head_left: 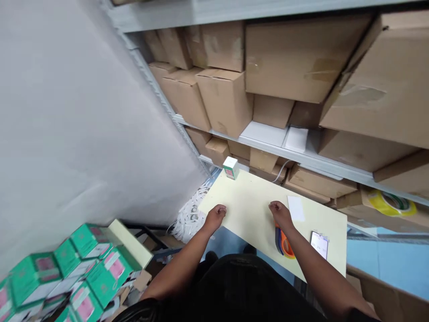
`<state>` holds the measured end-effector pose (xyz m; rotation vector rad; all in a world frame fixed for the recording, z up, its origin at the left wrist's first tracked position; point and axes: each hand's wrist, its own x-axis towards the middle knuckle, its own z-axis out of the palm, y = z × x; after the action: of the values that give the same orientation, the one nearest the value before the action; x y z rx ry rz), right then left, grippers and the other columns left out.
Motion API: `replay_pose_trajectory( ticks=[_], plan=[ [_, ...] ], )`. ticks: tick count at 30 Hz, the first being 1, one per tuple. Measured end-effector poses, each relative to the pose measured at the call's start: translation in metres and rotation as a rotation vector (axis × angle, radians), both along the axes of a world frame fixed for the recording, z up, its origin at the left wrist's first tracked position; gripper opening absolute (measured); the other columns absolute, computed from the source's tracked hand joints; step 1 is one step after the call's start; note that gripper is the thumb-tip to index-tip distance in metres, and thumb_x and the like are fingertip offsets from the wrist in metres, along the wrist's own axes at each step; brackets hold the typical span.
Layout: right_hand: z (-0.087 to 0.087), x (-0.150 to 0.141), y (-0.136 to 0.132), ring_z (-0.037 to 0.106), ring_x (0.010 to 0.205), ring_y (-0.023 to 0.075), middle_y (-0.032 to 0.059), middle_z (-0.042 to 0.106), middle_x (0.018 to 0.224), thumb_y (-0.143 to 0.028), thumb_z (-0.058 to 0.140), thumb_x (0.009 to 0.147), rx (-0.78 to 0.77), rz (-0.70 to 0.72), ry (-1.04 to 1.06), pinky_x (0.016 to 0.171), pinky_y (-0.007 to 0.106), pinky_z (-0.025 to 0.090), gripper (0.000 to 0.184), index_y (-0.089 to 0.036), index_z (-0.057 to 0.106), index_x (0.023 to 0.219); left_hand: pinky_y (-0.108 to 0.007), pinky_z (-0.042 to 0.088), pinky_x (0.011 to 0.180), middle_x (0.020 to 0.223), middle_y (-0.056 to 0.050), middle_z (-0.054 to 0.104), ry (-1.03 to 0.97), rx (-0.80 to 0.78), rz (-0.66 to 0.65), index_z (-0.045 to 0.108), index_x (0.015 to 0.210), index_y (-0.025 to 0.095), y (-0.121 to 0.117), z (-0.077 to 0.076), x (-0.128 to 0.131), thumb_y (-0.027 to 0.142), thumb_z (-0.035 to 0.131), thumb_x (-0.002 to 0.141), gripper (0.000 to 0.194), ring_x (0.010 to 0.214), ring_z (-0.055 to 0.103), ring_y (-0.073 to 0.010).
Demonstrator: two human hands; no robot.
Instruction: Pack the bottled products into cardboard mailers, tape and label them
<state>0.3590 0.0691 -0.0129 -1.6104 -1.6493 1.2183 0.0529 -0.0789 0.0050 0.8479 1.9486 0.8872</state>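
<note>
Black clothing (pixel 231 286) fronts the clenched left hand (pixel 215 217) and clenched right hand (pixel 280 213) beside a blue-orange tool (pixel 283 243).

Between the left hand (pixel 215 216) and right hand (pixel 280 213), the tabletop (pixel 246 194) looks smooth and matt. Beyond them, matt cardboard boxes (pixel 281 58) fill smooth metal shelving (pixel 201 13). The phone (pixel 319 244), right of the right hand, has a glossy screen; paper shreds (pixel 193 210) lie left of the left.

Right forearm (pixel 301 247) partly hides an orange object (pixel 283 242).
</note>
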Motion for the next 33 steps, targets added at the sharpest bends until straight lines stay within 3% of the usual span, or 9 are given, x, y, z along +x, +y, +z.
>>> replay_pose_trajectory(
  ticks=[7,12,18,24,28,33],
  plan=[
    [0.021,-0.06,-0.023,0.072,0.09,0.03,0.0065,0.079,0.095,-0.05,0.062,0.079,0.015,0.184,0.002,0.083,0.042,0.054,0.029,-0.026,0.073,0.089,-0.027,0.054,0.075,0.089,-0.003,0.072,0.009,0.028,0.229,0.068,0.106,0.017,-0.09,0.014,-0.03,0.034,0.057,0.089,0.026,0.082,0.068,-0.016],
    [0.035,-0.114,-0.052,0.072,0.092,0.0309,0.0081,0.079,0.096,-0.051,0.062,0.076,0.044,0.268,0.017,0.083,0.042,0.053,0.032,-0.024,0.073,0.089,-0.026,0.052,0.071,0.086,-0.003,0.071,-0.027,0.1,0.403,0.068,0.108,0.017,-0.173,0.02,-0.056,0.036,0.059,0.088,0.029,0.08,0.066,-0.0166],
    [0.046,-0.183,-0.118,0.071,0.092,0.0283,0.0076,0.078,0.097,-0.053,0.063,0.077,0.058,0.382,-0.004,0.08,0.037,0.052,0.036,-0.022,0.074,0.093,-0.028,0.051,0.074,0.089,-0.003,0.072,0.005,0.19,0.602,0.07,0.104,0.017,-0.296,0.028,-0.086,0.039,0.063,0.085,0.03,0.08,0.066,-0.0177],
    [0.05,-0.25,-0.202,0.07,0.087,0.0257,0.0067,0.078,0.093,-0.053,0.063,0.077,0.081,0.553,0.045,0.079,0.034,0.051,0.039,-0.02,0.074,0.094,-0.03,0.051,0.084,0.097,-0.006,0.075,0.08,0.212,0.725,0.071,0.103,0.018,-0.409,0.044,-0.107,0.028,0.061,0.084,0.024,0.093,0.069,-0.0208],
    [0.058,-0.292,-0.252,0.069,0.088,0.0266,0.0067,0.077,0.092,-0.056,0.063,0.076,0.093,0.688,0.044,0.081,0.034,0.049,0.041,-0.02,0.074,0.093,-0.032,0.052,0.089,0.104,-0.007,0.076,0.081,0.247,0.822,0.071,0.102,0.018,-0.465,0.046,-0.116,0.024,0.059,0.084,0.023,0.099,0.07,-0.0215],
    [0.068,-0.353,-0.291,0.068,0.087,0.0273,0.0082,0.077,0.093,-0.058,0.061,0.075,0.107,0.891,0.013,0.08,0.035,0.049,0.045,-0.02,0.075,0.093,-0.032,0.054,0.087,0.101,-0.008,0.076,0.093,0.278,0.992,0.071,0.104,0.018,-0.516,0.04,-0.119,0.03,0.061,0.085,0.024,0.094,0.071,-0.0215]
  ],
)
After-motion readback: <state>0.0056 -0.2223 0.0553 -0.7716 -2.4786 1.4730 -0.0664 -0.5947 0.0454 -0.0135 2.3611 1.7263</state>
